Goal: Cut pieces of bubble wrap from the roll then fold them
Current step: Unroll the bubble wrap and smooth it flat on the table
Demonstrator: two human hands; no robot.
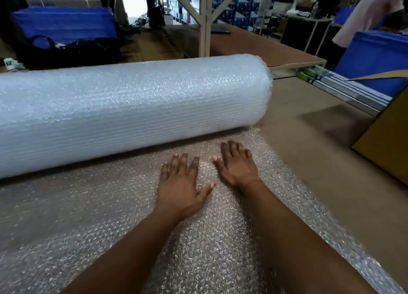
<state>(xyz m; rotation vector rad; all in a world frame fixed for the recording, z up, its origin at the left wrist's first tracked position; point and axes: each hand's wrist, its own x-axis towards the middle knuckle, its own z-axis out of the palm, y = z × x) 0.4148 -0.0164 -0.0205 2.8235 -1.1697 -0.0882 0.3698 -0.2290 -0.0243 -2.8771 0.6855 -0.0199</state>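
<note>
A thick roll of bubble wrap [132, 108] lies across the brown table, reaching from the left edge of view to right of centre. An unrolled sheet of bubble wrap [88, 216] runs from under the roll toward me and covers the near table. My left hand [180, 185] rests flat on the sheet, palm down, fingers spread, just in front of the roll. My right hand [237, 165] lies flat beside it, a little farther forward, fingers pointing at the roll. Neither hand holds anything.
Bare brown table [320, 150] lies to the right of the sheet. A cardboard box [388, 143] stands at the right edge, with blue crates [373, 57] and stacked flat packs [344, 88] behind. A white frame post [204, 22] rises beyond the roll. A person [373, 11] stands far right.
</note>
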